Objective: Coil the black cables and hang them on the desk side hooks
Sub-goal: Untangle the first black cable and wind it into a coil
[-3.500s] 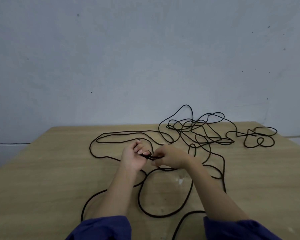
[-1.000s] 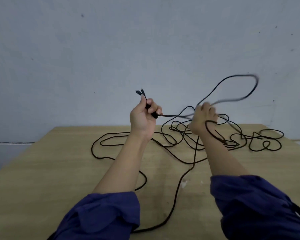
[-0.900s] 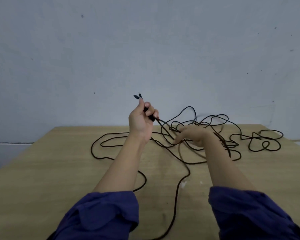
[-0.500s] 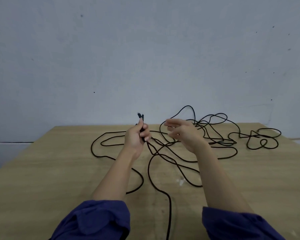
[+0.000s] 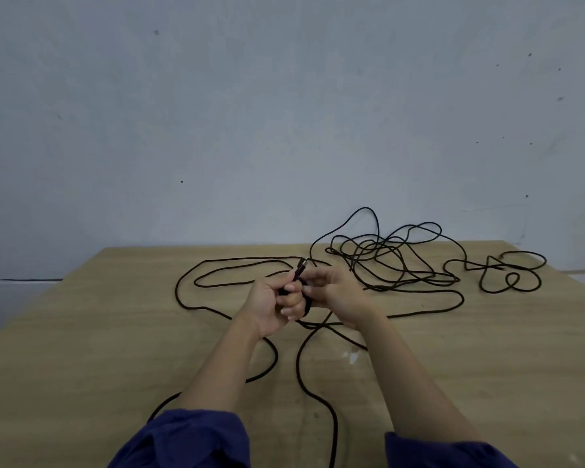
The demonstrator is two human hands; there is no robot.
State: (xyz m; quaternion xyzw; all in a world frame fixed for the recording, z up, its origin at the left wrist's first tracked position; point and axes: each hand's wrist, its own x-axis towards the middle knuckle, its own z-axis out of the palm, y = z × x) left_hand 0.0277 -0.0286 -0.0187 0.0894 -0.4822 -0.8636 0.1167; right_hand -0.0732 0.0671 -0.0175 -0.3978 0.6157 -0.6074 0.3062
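Gripping the black cable (image 5: 379,265) near its end, the left hand (image 5: 269,304) sits above the middle of the counter (image 5: 81,349) with its fingers curled round the cord. The connector (image 5: 300,266) pokes up and away from the top of the fist. The right hand (image 5: 340,295) is pressed close beside the left, its fingers curled and its fingertips pinching the same cord just next to the left knuckles. A short dark bend of cable shows between the two hands.

Most of the cable lies loose on the counter. A dense tangle of overlapping loops sits toward the far right corner, with one loop rising against the wall (image 5: 284,113). A smaller knot of loops lies near the right edge, joined to the tangle by a single strand. A long, narrow loop stretches toward the far left side. From under the hands two strands run toward the near edge, one curving beneath the left forearm and the other passing between the arms.

Dark blue sleeves (image 5: 190,437) are pushed up on both forearms. A small white mark (image 5: 352,357) lies on the wood beside the right forearm.
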